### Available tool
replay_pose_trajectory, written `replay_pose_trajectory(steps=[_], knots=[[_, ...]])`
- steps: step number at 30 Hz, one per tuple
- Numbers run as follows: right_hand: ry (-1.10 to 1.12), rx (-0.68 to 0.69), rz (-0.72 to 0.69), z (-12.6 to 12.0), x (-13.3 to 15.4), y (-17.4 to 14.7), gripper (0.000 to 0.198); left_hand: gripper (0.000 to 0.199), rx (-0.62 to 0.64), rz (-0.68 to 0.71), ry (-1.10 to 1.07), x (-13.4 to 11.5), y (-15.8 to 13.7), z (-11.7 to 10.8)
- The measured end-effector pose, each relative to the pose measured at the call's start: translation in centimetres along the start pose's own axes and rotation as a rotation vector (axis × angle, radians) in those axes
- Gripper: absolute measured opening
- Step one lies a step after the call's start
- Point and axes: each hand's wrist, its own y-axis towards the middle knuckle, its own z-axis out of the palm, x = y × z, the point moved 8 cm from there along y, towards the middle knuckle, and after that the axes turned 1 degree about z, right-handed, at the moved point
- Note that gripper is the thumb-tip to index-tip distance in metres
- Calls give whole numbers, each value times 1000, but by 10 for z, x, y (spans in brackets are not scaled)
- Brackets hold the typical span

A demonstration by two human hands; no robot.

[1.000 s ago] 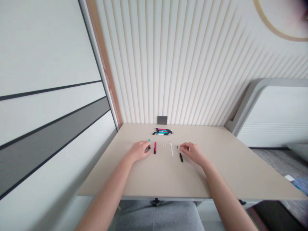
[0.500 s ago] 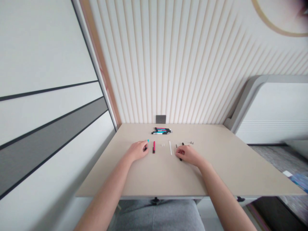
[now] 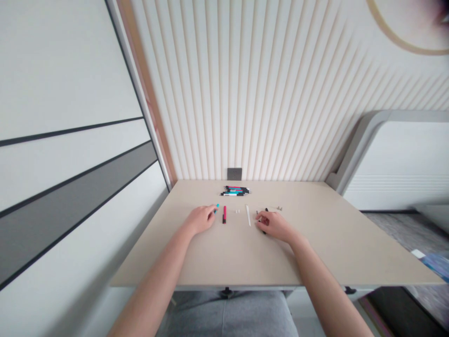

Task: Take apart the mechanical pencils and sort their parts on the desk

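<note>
My left hand (image 3: pixel 202 219) is closed in a pinch on a blue pen barrel (image 3: pixel 217 206), whose top shows past the fingertips. Right of it lies a red and black pen barrel (image 3: pixel 224 215). Two small white pieces (image 3: pixel 237 211) and thin white refills (image 3: pixel 248 215) are in the middle. My right hand (image 3: pixel 271 222) rests low over black pen parts (image 3: pixel 266 209), fingers curled inward; what lies between them is mostly hidden. A tiny dark piece sits by its index finger. Beyond that hand are small metallic pen tips (image 3: pixel 279 208).
A pile of assembled pens (image 3: pixel 235 191) lies at the back of the beige desk (image 3: pixel 242 262). A dark wall socket (image 3: pixel 235 174) is on the ribbed wall behind. A white cabinet stands at the left, a bed headboard (image 3: pixel 396 159) at the right.
My left hand has shifted its hold, and the blue barrel has moved slightly right and turned. My right hand stays in place, its fingertips a little further apart.
</note>
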Motion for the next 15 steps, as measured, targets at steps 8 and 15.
replay_pose_trajectory(steps=[8,15], knots=[[74,-191,37,-11,-6,5,29,33,-35,18,3,8,1,3],[189,-371,88,-28,-11,1,33,25,-34,61,22,3,1,1]])
